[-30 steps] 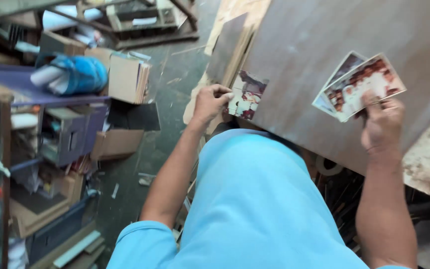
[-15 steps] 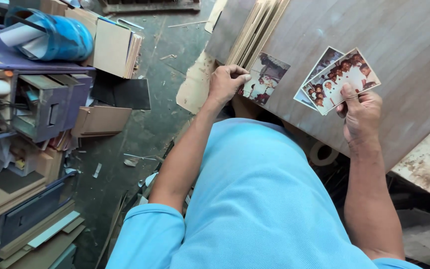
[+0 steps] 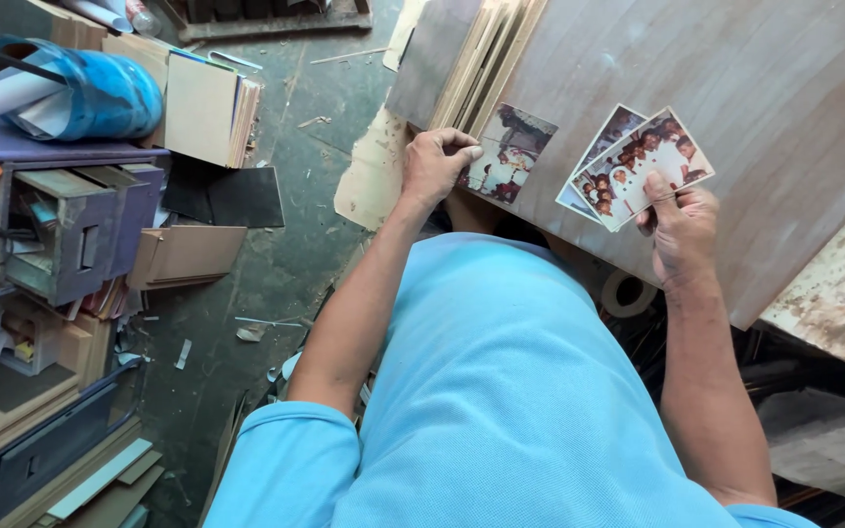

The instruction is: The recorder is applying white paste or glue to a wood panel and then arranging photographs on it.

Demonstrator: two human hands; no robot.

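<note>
My left hand (image 3: 437,164) is curled at the near edge of a large wooden board (image 3: 755,88), its fingers resting on one photograph (image 3: 506,152) that lies flat on the wood. My right hand (image 3: 679,227) holds a small fan of photographs (image 3: 633,168) just above the board, thumb pressed on the top print, which shows a group of people. The two hands are about a hand's width apart. My light blue shirt fills the lower middle of the view.
Thin wooden sheets (image 3: 476,59) lean at the board's left edge. A roll of tape (image 3: 628,291) lies below the board. Left of me on the dirty floor stand cardboard boxes (image 3: 202,103), a blue bundle (image 3: 100,93) and stacked drawers (image 3: 70,230).
The view has shifted, bringing hands and board closer. My left hand stays on the single photograph at the board's edge. My right hand keeps the fanned prints, thumb still on top.
</note>
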